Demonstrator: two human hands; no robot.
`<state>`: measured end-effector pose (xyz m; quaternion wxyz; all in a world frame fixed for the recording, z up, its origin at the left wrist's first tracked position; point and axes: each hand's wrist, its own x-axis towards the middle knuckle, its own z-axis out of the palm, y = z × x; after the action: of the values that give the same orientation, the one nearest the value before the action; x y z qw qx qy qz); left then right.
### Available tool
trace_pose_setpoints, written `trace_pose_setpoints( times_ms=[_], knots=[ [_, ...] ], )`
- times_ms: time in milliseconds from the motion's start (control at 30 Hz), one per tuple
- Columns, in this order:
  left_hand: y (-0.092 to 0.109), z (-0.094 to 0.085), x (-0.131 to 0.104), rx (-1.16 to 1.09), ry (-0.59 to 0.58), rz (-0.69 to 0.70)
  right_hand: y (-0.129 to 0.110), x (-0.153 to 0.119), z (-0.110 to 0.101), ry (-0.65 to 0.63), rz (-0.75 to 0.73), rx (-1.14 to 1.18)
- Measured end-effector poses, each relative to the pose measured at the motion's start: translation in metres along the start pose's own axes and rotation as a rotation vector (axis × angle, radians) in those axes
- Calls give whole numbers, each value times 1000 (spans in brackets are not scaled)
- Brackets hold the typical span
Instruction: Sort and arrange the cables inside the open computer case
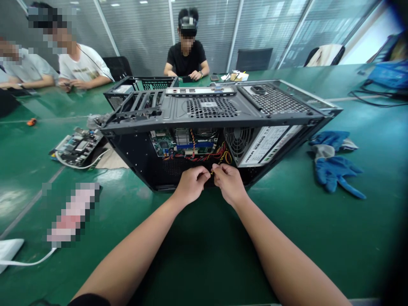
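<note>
An open computer case [210, 123] stands before me, its open side facing me. Inside are a green motherboard [165, 142] and a power supply [267, 146] with a round fan grille. Yellow, red and black power cables [225, 156] run out beside the power supply. At the case's lower front edge, my right hand [231, 182] pinches a yellow-and-black cable [213, 171] between thumb and fingertips. Close beside it, my left hand [193, 185] has its thumb and fingers pressed together on the same cable's end. My fingers hide most of that end.
A second case frame [119, 91] stands behind. To the left lie a loose circuit board [78, 146], a blurred-out phone-like slab [75, 212] and a white cord [32, 262]. Blue gloves [334, 170] rest on the right. Several people sit across the green table [318, 246].
</note>
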<state>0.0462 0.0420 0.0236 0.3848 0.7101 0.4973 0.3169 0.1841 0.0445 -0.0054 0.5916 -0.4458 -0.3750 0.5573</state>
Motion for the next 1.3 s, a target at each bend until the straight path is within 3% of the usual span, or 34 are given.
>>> trace_pose_setpoints(
  times_ms=[200,400,733,967,1300],
  knots=[
    [3,6,-7,357,216,214,3,1,-1,15,10,-45],
    [4,8,-12,577,215,241,1,-1,1,17,-9,-59],
    [-6,22,-11,513,326,283,0,-3,3,36,-15,-115],
    [-15,22,-8,636,304,405,3,-1,0,32,-22,-152],
    [-7,18,-8,654,253,226,4,5,-5,28,-159,-400]
  ],
)
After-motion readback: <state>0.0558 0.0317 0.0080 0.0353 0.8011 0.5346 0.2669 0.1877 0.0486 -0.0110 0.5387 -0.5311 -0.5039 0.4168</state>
